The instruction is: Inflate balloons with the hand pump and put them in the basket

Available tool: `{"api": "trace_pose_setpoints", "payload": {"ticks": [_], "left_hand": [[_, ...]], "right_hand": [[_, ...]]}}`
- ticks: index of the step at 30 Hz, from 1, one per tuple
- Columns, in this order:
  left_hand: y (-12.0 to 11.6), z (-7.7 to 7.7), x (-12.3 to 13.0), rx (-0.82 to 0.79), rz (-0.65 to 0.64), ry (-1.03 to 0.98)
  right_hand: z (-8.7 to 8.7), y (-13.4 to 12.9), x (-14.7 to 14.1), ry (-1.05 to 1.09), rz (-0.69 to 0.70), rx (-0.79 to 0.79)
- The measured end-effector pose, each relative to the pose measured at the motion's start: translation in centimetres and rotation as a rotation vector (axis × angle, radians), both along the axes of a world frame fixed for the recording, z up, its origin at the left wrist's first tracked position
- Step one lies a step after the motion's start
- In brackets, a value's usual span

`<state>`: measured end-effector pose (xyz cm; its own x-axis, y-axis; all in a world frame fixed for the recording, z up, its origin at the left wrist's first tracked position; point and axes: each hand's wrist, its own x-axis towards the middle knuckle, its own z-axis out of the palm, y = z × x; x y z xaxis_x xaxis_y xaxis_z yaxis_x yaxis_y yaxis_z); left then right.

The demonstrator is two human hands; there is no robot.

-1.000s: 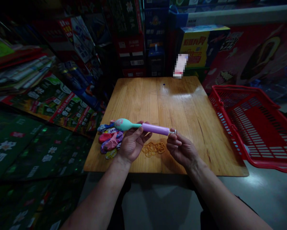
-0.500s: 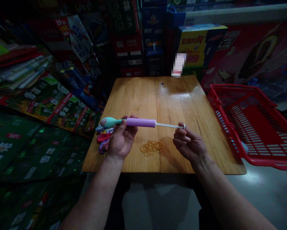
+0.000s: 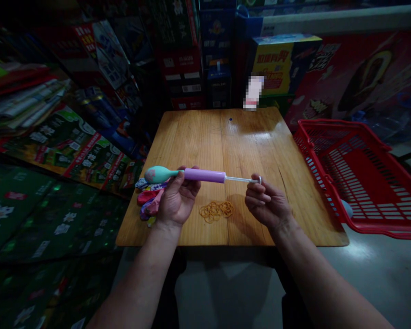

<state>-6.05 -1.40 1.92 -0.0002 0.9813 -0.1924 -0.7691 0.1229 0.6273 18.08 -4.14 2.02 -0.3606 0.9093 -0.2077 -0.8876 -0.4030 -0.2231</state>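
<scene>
A purple hand pump (image 3: pixel 205 175) lies level above the wooden table. My left hand (image 3: pixel 178 198) grips its left end, where a partly filled teal balloon (image 3: pixel 158 174) sits on the nozzle. The fingers of my right hand (image 3: pixel 267 200) are closed on the ring at the end of the white plunger rod (image 3: pixel 239 179), which is partly pulled out. Several limp balloons (image 3: pixel 149 197) in red, pink, blue and purple lie left of my left hand. Between my hands, a pile of tan rubber bands (image 3: pixel 216 211) rests on the table.
The square wooden table (image 3: pixel 194 132) has a small blue dot near its far edge. A red plastic basket (image 3: pixel 363 183) stands to its right. Green boxes (image 3: pixel 30 205) are stacked at the left, and more boxes (image 3: pixel 272 68) stand behind the table.
The teal balloon looks slightly fuller. My right hand and the plunger ring have moved a little left, toward the pump body, while my left hand has shifted slightly right.
</scene>
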Motion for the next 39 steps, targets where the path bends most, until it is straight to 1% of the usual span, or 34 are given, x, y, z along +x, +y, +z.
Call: {"api": "trace_pose_setpoints", "payload": {"ticks": [1, 3, 6, 9, 12, 15, 19, 21, 24, 26, 28, 31, 35, 37, 39], "left_hand": [[0.0, 0.1, -0.2, 0.014, 0.012, 0.013], [-0.4, -0.1, -0.1, 0.015, -0.025, 0.033], [-1.3, -0.8, 1.1, -0.022, -0.116, 0.028], [-1.6, -1.3, 2.2, -0.028, -0.124, 0.001], [-1.1, -1.3, 2.2, -0.035, -0.109, -0.012], [-0.2, -0.8, 1.0, -0.038, -0.069, -0.009], [0.2, 0.0, -0.6, 0.003, 0.018, 0.022], [-0.2, -0.1, -0.3, -0.002, -0.016, 0.037], [-1.1, -0.7, 1.1, -0.029, -0.117, 0.03], [-1.4, -1.2, 2.0, -0.038, -0.13, 0.024], [-1.3, -1.3, 2.4, -0.041, -0.118, 0.027], [-0.5, -0.9, 1.5, -0.036, -0.095, 0.03], [0.1, -0.1, -0.2, 0.031, -0.004, 0.034], [-0.2, -0.2, -0.2, 0.033, -0.02, 0.044], [-0.8, -0.6, 0.5, -0.004, -0.08, 0.046]], "right_hand": [[0.1, 0.0, 0.1, -0.001, -0.016, -0.005], [-0.2, -0.1, -0.2, -0.01, -0.002, -0.026], [-1.1, -0.4, -1.4, -0.014, 0.064, -0.071], [-1.8, -0.5, -2.2, 0.005, 0.074, -0.111], [-1.5, -0.3, -1.9, 0.011, 0.078, -0.123], [-0.8, 0.0, -0.7, 0.0, 0.063, -0.1], [-0.3, 0.1, 0.4, -0.011, -0.012, -0.075], [-0.6, -0.1, 0.0, -0.027, 0.003, -0.097], [-1.3, -0.3, -1.4, -0.028, 0.056, -0.14], [-1.6, -0.4, -2.0, -0.027, 0.069, -0.154], [-1.5, -0.2, -1.9, -0.036, 0.083, -0.154], [-0.8, 0.1, -0.5, -0.06, 0.096, -0.124], [-0.1, 0.3, 1.1, -0.042, 0.004, -0.042], [-0.3, 0.0, 0.7, -0.051, 0.006, -0.047], [-1.0, -0.3, -0.3, -0.074, 0.055, -0.082]]}}
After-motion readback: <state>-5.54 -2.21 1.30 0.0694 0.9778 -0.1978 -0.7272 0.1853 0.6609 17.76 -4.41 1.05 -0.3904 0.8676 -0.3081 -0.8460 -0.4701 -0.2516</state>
